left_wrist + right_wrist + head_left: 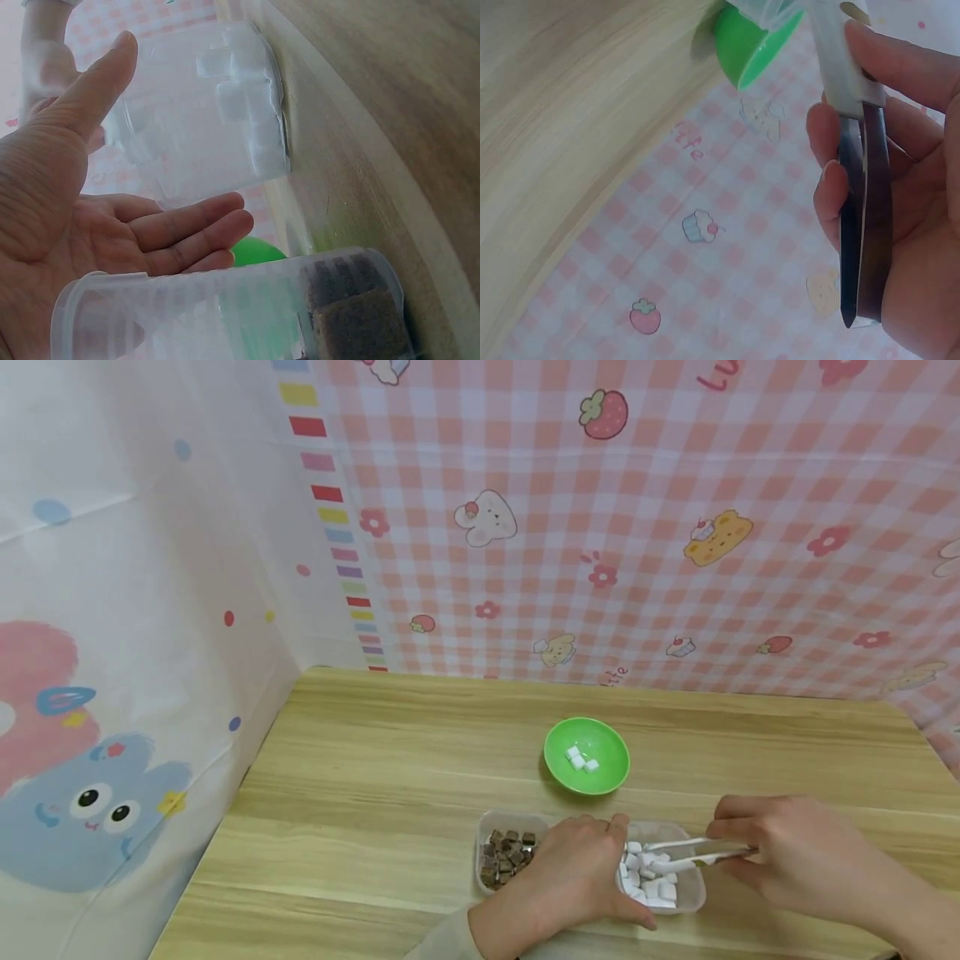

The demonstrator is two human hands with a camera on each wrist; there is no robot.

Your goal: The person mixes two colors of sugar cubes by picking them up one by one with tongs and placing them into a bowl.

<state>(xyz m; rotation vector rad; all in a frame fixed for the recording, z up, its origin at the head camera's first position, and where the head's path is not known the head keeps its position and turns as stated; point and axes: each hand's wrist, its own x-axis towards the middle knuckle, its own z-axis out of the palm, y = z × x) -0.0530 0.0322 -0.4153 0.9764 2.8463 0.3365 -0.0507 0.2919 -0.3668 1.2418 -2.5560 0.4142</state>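
Observation:
My right hand (pixel 813 856) grips a pair of tongs (pixel 862 202) with metal handles and white ends. The tong ends reach into a clear plastic container (pixel 696 893) of white cubes (pixel 651 891). Beside that container, my left hand (pixel 573 872) holds its left side, thumb on one side and fingers on the other, as the left wrist view shows. Whether the tong tips pinch a cube is not clear. Under and left of my left hand stands a second clear container (pixel 480 856) with brown cubes (pixel 501 858), partly hidden by the hand.
Behind the containers stands a green bowl (pixel 611 756) with several white cubes in it. The wooden table (pixel 360 793) meets a pink checked cloth (pixel 645 485) at its back edge and a white printed cloth (pixel 187 568) at the left.

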